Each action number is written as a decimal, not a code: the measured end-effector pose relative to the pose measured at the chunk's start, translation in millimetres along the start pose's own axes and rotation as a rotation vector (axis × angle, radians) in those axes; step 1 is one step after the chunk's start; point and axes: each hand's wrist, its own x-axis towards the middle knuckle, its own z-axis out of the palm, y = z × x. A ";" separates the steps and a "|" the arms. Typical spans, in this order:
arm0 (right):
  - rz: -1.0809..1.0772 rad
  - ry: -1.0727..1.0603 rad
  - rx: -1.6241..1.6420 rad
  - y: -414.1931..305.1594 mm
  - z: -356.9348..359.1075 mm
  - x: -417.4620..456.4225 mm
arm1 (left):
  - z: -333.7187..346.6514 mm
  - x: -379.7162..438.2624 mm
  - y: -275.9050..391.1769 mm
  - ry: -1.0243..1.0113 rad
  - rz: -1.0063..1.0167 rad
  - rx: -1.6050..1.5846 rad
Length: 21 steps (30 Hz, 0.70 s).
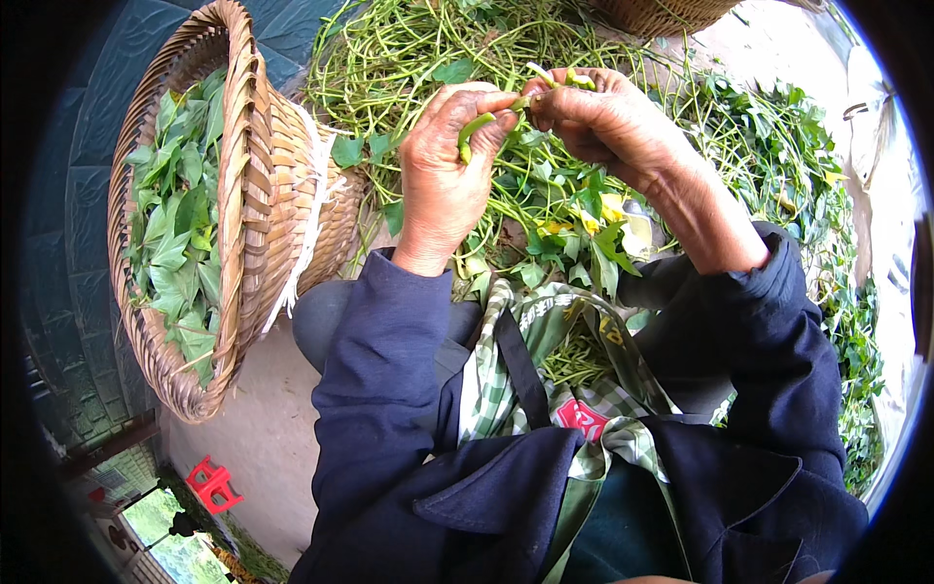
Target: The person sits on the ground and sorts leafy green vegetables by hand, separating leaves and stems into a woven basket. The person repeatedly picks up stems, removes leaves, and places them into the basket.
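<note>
My left hand (451,157) holds a short curved piece of green stem (474,135) between thumb and fingers. Close to its fingertips, my right hand (606,117) pinches several short pale-green stem pieces (580,80). The fingertips of both hands meet around a small green stem end (521,104). Beneath the hands spreads a heap of long green vine stems (408,55) with some leaves. A green checked apron (485,379) on my lap forms a pouch with short cut stems (576,361) inside.
A woven basket (244,219) of green leaves (179,226) stands at the left, with white strands round it. Part of another wicker basket (660,14) shows at the top. Leafy vines (788,160) lie along the right. A red plastic stool (213,485) is at the lower left.
</note>
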 end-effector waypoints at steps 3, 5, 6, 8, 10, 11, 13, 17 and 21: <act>-0.042 0.007 -0.010 1.5 -0.6 2.1 | 5.5 -2.3 1.3 0.075 -0.007 0.022; -0.060 0.017 -0.073 3.0 -1.4 2.8 | 9.0 -5.8 13.6 0.091 -0.385 -0.255; -0.068 0.034 -0.120 0.9 1.5 1.4 | 8.9 -6.7 18.3 0.100 -0.573 -0.393; -0.077 0.038 -0.155 1.0 0.1 2.4 | 8.8 -6.6 14.9 0.095 -0.642 -0.616; -0.091 0.036 -0.236 1.1 1.1 3.9 | 7.0 -6.9 13.1 0.095 -0.700 -0.765; -0.097 0.035 -0.276 1.2 1.8 4.5 | 5.6 -5.5 14.5 0.118 -0.742 -0.808; -0.109 0.026 -0.364 1.6 2.8 2.6 | 3.9 -1.5 16.9 0.157 -0.830 -0.898; -0.018 0.049 -0.521 -8.8 7.5 -4.8 | -12.2 -0.3 -3.2 0.237 -0.765 -0.833; -0.075 0.215 -0.506 -19.5 -17.9 -1.5 | -28.1 -2.4 -18.0 0.298 -0.710 -0.779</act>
